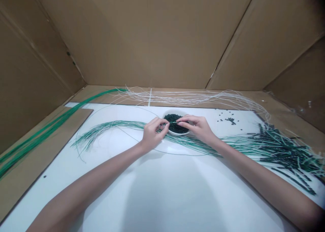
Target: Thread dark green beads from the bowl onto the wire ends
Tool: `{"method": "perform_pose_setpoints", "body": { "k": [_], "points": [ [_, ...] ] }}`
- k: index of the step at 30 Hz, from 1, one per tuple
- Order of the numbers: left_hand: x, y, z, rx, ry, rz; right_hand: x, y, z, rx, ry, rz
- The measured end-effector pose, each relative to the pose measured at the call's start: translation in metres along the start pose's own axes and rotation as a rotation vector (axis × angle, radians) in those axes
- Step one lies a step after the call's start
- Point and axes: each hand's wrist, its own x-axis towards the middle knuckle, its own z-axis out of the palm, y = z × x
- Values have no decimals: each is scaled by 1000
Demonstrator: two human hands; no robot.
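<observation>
Over a small white bowl my left hand is closed in a pinch on a thin green strand. The strand spans the short gap to my right hand, whose thumb and forefinger are pinched at its pale end. Whether a bead also sits in the right fingertips is too small to tell. Dark green beads fill the bowl just behind the fingers. A long bundle of green and white strands lies across the white board, passing behind both hands and beneath the right forearm.
At the right lies a pile of strands with dark beaded lengths. Loose dark beads are scattered behind it. White strands stretch along the back, and a green bundle runs down the left. Cardboard walls surround the white board.
</observation>
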Motion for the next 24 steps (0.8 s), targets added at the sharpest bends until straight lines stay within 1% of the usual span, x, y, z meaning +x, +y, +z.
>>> {"method": "perform_pose_setpoints", "body": {
  "k": [8,24],
  "points": [
    [0,0,0,-2,-4,24,0,-4,2,15,16,7],
    [0,0,0,12,2,33,0,-2,3,36,31,26]
  ]
}}
